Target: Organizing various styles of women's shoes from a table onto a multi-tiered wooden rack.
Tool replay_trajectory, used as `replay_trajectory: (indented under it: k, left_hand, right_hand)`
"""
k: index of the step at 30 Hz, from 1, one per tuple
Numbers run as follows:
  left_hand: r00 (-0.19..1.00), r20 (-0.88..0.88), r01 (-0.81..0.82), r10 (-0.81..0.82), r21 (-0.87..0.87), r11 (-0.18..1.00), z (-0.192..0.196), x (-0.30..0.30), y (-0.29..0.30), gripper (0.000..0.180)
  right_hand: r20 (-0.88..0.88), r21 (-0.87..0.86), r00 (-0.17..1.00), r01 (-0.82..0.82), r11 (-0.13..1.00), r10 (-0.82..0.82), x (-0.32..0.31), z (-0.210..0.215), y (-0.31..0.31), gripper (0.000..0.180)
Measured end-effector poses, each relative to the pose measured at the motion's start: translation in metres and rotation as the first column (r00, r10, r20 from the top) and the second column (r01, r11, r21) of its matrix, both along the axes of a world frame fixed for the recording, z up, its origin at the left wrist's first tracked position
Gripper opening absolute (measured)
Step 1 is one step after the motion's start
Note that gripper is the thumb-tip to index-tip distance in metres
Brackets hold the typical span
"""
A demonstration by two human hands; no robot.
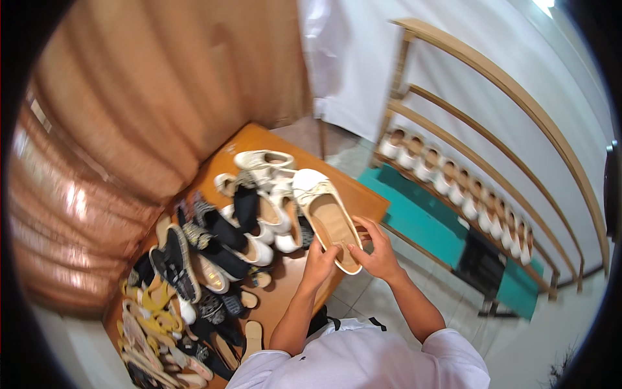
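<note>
Both hands gripped one cream flat slip-on shoe with a tan insole point(327, 217) by its heel end, above the edge of the orange wooden table point(363, 198). The left hand point(319, 260) curled around its near side; the right hand point(377, 254) pinched the heel rim. Black, white and yellow shoes point(214, 259) crowded the table

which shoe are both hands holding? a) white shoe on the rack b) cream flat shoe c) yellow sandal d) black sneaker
b: the left hand and right hand both grip the heel end of the cream flat shoe, held over the wooden table with its insole facing up.
</note>
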State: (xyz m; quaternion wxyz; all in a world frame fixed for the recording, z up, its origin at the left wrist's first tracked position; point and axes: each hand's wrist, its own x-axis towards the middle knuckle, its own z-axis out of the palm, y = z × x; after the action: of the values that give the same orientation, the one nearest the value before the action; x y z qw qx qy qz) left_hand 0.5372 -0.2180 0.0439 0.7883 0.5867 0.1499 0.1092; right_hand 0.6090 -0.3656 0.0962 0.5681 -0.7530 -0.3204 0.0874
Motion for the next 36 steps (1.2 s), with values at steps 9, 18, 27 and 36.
replay_trajectory:
  k: [9,18,27,36]
  left_hand:
    - [0.793,-0.096,0.609,-0.601,0.125,0.783,-0.009,0.007,-0.206,0.045]
    - [0.516,-0.124,0.853,-0.848,0.173,0.493,-0.009,-0.006,-0.370,0.039]
    - [0.511,-0.050,0.736,-0.858,0.542,0.407,-0.023,0.015,-0.459,0.038]
    - [0.472,-0.174,0.678,-0.864,0.698,0.229,-0.038,0.089,-0.552,0.028]
  right_hand:
    - [-0.317,0.240,0.812,0.569,0.786,-0.491,-0.067,-0.062,-0.237,0.041]
    - [-0.340,0.195,0.513,0.858,0.474,-0.788,-0.149,-0.058,-0.375,0.041]
    - [-0.259,0.063,0.254,0.967,0.246,-0.932,-0.158,-0.065,-0.436,0.038]
    - [-0.109,-0.165,0.131,0.975,0.148,-0.985,-0.106,-0.086,-0.529,0.027]
